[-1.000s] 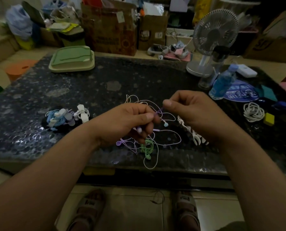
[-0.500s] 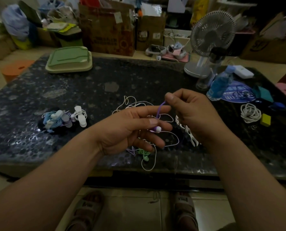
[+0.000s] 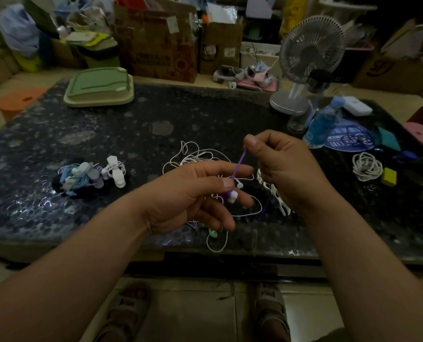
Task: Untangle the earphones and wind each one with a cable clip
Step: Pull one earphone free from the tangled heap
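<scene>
**Purple earphone stretched between both hands, above the knot**

The right hand (image 3: 285,169) pinched the cord of the purple earphone (image 3: 230,196) between thumb and forefinger, the other fingers curled in. The left hand (image 3: 193,196) lay lower with its fingers mostly straight. Its thumb seemed to nip the same cord against the forefinger, and the bud rested on a lower finger. Between the two grips the cord ran short and taut.

The rest of that earphone trailed down into the tangle (image 3: 195,156) of pale cords on the desk (image 3: 106,134), just under and behind the hands. A green bud (image 3: 213,233) lay at the near edge. A strip of white clips (image 3: 278,198) lay just beside the right wrist, and wound sets (image 3: 87,175) sat well apart to the left.

The cord looked thin, light and limp, so it would probably snag on the other loops and not slide free. A hard pull would likely tighten the knot or strain the joint at the bud. The safer hold was probably on the cord near the bud, feeding that end back through the loops.
</scene>
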A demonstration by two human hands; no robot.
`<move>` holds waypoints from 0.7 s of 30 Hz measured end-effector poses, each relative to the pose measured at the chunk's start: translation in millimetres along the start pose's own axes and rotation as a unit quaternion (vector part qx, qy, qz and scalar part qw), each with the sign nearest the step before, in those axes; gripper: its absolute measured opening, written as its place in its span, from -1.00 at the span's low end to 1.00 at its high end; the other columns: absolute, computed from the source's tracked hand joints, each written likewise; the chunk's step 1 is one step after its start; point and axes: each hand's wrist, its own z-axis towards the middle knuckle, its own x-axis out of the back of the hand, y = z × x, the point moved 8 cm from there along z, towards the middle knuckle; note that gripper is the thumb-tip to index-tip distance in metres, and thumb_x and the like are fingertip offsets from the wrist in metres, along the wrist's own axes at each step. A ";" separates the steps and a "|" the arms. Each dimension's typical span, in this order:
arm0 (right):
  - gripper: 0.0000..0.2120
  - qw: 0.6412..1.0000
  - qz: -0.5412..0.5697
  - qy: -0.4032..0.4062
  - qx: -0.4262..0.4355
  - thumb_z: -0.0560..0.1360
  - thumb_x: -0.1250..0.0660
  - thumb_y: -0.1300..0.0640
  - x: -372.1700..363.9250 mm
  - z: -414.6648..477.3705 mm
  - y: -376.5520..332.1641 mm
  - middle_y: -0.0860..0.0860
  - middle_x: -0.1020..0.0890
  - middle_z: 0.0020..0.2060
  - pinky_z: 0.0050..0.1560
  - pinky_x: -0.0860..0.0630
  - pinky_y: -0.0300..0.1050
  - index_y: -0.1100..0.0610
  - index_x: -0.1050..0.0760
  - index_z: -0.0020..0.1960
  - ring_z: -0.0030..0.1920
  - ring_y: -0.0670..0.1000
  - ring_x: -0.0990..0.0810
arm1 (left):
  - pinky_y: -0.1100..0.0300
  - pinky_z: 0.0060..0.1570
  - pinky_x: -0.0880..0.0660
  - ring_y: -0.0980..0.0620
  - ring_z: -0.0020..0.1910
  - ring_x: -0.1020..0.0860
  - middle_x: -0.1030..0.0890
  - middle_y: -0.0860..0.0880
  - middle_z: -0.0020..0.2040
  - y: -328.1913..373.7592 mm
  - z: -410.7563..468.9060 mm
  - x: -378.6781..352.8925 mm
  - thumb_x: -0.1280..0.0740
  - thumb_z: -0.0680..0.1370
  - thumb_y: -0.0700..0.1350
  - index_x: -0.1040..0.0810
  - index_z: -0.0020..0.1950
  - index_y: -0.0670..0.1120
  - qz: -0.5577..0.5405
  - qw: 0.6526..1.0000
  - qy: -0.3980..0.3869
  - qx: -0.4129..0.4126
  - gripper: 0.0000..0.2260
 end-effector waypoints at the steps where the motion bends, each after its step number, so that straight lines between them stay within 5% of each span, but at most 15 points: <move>1: -0.76 1.000 0.005 -0.004 0.000 0.65 -0.34 0.06 -1.8 -0.5 -0.6 -0.19 -0.53 -0.51 -0.43 -0.39 -0.43 0.26 -0.59 0.03 -0.47 -0.25 -0.50 | 0.20 -0.30 -0.62 -0.06 -0.27 -0.70 -0.71 -0.19 0.14 0.3 0.3 0.3 -0.28 0.65 -0.14 -0.54 0.44 0.07 -0.007 1.000 -0.001 -0.004 -0.64; 7: -0.77 0.998 -0.005 -0.056 -0.043 0.68 -0.29 0.11 -19.3 -7.8 11.2 -0.13 -0.59 -0.45 -0.42 -0.40 -0.38 0.26 -0.62 0.09 -0.47 -0.24 -0.51 | 0.22 -0.30 -0.61 0.01 -0.34 -0.67 -0.70 -0.17 0.14 7.8 4.2 17.8 -0.26 0.65 -0.15 -0.55 0.46 0.09 -0.099 0.993 0.049 -0.042 -0.62; 10: -0.84 0.986 -0.143 -0.087 -0.003 0.68 -0.31 0.02 -28.6 -11.5 12.4 -0.06 -0.70 -0.23 -0.21 -0.52 -0.16 -0.06 -0.68 0.10 -0.25 -0.14 -0.63 | 0.15 -0.24 -0.62 0.01 -0.33 -0.67 -0.71 -0.09 0.17 10.9 5.2 34.8 -0.26 0.67 -0.15 -0.53 0.44 0.13 -0.095 0.988 0.108 -0.059 -0.63; 13: -0.80 0.965 -0.234 -0.117 0.016 0.69 -0.27 0.00 -39.4 -15.7 17.5 0.06 -0.73 -0.08 -0.08 -0.60 0.09 -0.24 -0.64 0.16 -0.08 0.10 -0.69 | 0.13 -0.22 -0.61 0.01 -0.33 -0.66 -0.70 -0.06 0.26 12.5 3.4 44.5 -0.26 0.69 -0.16 -0.51 0.41 0.17 -0.035 0.986 0.150 -0.069 -0.66; 16: -0.77 0.948 -0.289 -0.130 0.030 0.71 -0.24 0.06 -44.2 -19.3 19.1 -0.14 -0.66 -0.27 -0.33 -0.47 -0.25 -0.13 -0.63 0.24 -0.35 -0.15 -0.56 | 0.15 -0.22 -0.60 -0.04 -0.29 -0.69 -0.71 0.03 0.22 12.1 0.6 47.7 -0.28 0.69 -0.16 -0.47 0.47 0.17 0.065 0.979 0.184 -0.062 -0.62; 21: -0.83 0.917 -0.365 -0.156 0.037 0.68 -0.27 0.03 -48.2 -21.4 21.4 -0.09 -0.61 -0.36 -0.37 -0.42 -0.16 -0.05 -0.64 0.07 -0.41 -0.12 -0.51 | 0.14 -0.22 -0.67 -0.10 -0.27 -0.73 -0.69 0.10 0.26 3.7 -1.7 43.3 -0.28 0.71 -0.20 -0.41 0.56 0.15 0.241 0.953 0.177 -0.039 -0.55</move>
